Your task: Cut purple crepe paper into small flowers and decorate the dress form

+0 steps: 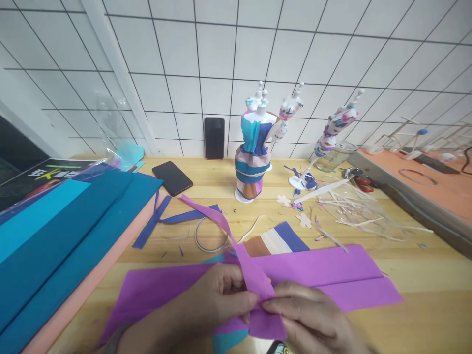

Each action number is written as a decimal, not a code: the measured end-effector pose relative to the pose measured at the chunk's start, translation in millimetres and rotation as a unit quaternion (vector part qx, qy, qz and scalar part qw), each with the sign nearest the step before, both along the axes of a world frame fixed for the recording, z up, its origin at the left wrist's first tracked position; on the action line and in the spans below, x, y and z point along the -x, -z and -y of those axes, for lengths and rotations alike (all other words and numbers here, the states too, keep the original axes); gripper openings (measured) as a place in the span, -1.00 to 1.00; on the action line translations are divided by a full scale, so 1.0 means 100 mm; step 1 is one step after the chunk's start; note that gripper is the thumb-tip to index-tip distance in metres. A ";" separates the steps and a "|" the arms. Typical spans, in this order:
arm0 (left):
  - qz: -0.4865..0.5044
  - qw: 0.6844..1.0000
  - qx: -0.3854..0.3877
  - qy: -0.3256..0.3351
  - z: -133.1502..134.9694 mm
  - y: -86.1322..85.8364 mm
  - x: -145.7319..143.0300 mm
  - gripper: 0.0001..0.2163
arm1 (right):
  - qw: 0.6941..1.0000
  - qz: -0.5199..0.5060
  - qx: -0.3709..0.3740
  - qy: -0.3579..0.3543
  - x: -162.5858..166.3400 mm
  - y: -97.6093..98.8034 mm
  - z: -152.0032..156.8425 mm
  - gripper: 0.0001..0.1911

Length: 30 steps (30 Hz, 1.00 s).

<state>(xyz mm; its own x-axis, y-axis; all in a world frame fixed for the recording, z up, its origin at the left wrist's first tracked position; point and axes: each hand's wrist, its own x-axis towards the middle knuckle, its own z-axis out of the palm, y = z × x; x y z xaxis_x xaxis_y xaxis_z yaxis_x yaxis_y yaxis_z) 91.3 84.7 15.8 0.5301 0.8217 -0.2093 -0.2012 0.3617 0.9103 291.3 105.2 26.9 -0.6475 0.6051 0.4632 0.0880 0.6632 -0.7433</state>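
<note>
Both hands pinch a long purple paper strip (pixel 254 275) close to its wide lower end. My left hand (pixel 224 297) grips it from the left with thumb on top. On the right edge, my right hand (pixel 309 309) holds the strip between thumb and fingers. The strip's narrow end stretches up and away over the table. Beneath the hands lies a large purple sheet (pixel 332 273) with a fold line. Just behind it is a brown, cream and blue striped piece (pixel 276 241). A thin silver ring (pixel 196 241) and dark blue strips (pixel 188 215) lie beyond the left hand.
Small mannequins on stands, one in a patchwork dress (pixel 252 162), stand by the tiled wall. One phone (pixel 172 178) lies flat; another phone (pixel 214 138) leans upright. Teal sheets (pixel 92 216) are stacked left. Scraps (pixel 354 206), a glass jar (pixel 337 156) and scissors (pixel 363 183) sit right.
</note>
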 end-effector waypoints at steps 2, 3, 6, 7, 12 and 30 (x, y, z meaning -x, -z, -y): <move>-0.023 1.000 -0.008 -0.019 0.00 0.01 0.00 -0.82 | 1.000 0.010 0.022 0.007 0.01 -0.02 0.02 -0.75; -0.029 0.999 -0.011 -0.027 0.00 0.01 0.00 -0.81 | 0.999 0.023 0.041 0.006 0.01 -0.03 0.03 -0.80; -0.024 0.999 -0.002 -0.048 0.00 0.01 -0.01 -0.82 | 0.991 0.066 0.116 -0.007 0.02 -0.02 0.06 -0.79; -0.023 0.998 0.003 -0.054 0.00 0.01 -0.02 -0.82 | 0.987 0.078 0.141 -0.010 0.03 -0.01 0.07 -0.74; -0.052 0.995 0.015 -0.083 0.00 0.01 -0.04 -0.85 | 0.960 0.127 0.245 0.040 0.05 0.07 0.11 -0.63; -0.085 0.994 -0.017 -0.066 0.01 0.07 -0.03 -0.72 | 0.932 0.132 0.320 0.108 0.07 0.24 0.13 -0.56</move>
<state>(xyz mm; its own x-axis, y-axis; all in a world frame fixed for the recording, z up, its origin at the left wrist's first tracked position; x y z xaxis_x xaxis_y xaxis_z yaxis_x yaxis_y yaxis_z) 94.0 83.8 9.0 0.3764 0.8896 -0.2586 -0.0866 0.3117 0.9462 284.4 92.0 3.3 -0.5198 0.8317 -0.1952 0.4037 0.0377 -0.9141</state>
